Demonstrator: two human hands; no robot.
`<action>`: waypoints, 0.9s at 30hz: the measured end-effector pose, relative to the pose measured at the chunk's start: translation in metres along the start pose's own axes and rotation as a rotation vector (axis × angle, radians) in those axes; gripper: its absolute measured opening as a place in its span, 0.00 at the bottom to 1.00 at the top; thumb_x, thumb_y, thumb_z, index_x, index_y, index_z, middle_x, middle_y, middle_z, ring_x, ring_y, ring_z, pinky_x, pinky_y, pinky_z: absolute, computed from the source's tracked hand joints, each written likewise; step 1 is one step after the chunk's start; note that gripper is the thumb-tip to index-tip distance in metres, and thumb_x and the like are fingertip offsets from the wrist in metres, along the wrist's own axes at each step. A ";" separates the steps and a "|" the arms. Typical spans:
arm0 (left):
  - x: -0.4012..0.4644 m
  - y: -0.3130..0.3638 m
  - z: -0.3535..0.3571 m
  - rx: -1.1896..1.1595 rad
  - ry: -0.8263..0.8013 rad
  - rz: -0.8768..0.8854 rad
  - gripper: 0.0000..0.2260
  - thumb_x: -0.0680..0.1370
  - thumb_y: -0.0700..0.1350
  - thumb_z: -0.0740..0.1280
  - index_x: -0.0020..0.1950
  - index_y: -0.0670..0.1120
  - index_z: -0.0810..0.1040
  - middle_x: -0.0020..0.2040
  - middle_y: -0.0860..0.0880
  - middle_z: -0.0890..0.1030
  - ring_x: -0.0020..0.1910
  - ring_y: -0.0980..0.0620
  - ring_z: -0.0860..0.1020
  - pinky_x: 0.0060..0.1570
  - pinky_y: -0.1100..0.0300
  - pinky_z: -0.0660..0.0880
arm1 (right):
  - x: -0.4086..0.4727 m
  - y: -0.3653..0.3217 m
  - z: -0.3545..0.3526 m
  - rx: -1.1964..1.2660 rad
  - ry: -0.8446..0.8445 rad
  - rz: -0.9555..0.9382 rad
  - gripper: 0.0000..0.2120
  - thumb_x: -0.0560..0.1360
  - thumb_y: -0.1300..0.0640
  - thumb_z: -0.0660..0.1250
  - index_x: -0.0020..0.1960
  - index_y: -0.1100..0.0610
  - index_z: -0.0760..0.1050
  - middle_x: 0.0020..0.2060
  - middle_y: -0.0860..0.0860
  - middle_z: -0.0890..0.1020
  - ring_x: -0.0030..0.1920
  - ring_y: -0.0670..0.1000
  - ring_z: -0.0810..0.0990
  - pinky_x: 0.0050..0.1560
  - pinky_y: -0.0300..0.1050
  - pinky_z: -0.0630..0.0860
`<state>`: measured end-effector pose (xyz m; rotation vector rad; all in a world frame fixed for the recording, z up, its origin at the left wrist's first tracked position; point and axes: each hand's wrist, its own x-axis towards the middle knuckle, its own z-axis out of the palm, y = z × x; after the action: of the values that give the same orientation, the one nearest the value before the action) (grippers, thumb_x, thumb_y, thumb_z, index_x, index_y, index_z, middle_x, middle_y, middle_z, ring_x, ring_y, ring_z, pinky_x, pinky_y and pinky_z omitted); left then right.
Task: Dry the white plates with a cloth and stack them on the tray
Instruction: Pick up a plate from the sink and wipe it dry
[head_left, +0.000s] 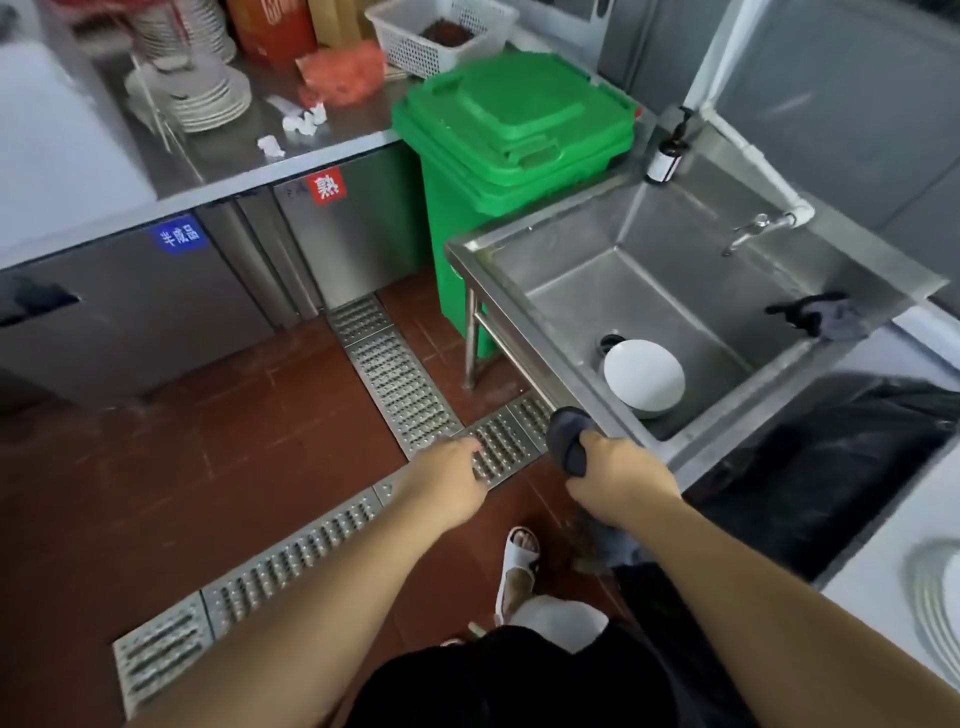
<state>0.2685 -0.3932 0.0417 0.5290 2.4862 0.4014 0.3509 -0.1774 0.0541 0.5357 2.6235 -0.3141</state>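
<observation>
Right hand (618, 467) grips the grey cloth (569, 441), left hand (449, 480) hangs empty and loosely curled, white plates (643, 378) wait in the sink (571, 306) at two o'clock, likely wet and liable to slip.

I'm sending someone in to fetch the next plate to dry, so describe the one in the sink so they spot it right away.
Find the steel sink to the right of the green bin. Down in its basin, next to the drain hole, lies a round white plate. It is the only white thing in the basin; the dark rag hangs on the sink's right rim, well away from it.
</observation>
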 end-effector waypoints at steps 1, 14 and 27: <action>0.009 -0.001 -0.004 -0.004 0.006 -0.008 0.25 0.80 0.48 0.68 0.78 0.53 0.73 0.73 0.46 0.76 0.60 0.45 0.83 0.61 0.50 0.81 | 0.012 -0.003 -0.004 -0.002 -0.006 -0.009 0.27 0.77 0.49 0.69 0.73 0.57 0.69 0.60 0.60 0.84 0.59 0.64 0.83 0.47 0.51 0.75; 0.182 0.089 -0.081 0.111 0.021 0.015 0.24 0.82 0.50 0.68 0.78 0.52 0.71 0.71 0.46 0.77 0.62 0.45 0.81 0.62 0.49 0.80 | 0.180 0.057 -0.082 0.068 -0.048 -0.018 0.19 0.81 0.53 0.63 0.70 0.57 0.70 0.60 0.59 0.83 0.57 0.63 0.84 0.52 0.52 0.78; 0.327 0.181 -0.085 0.220 -0.149 0.172 0.25 0.82 0.47 0.67 0.80 0.53 0.69 0.70 0.51 0.80 0.59 0.46 0.82 0.57 0.50 0.81 | 0.235 0.180 -0.096 0.585 0.005 0.548 0.24 0.78 0.53 0.68 0.71 0.58 0.71 0.57 0.58 0.84 0.57 0.63 0.83 0.47 0.48 0.73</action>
<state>0.0197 -0.1013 0.0294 0.8348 2.3612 0.1474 0.1955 0.0886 0.0056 1.4009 2.2377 -0.8937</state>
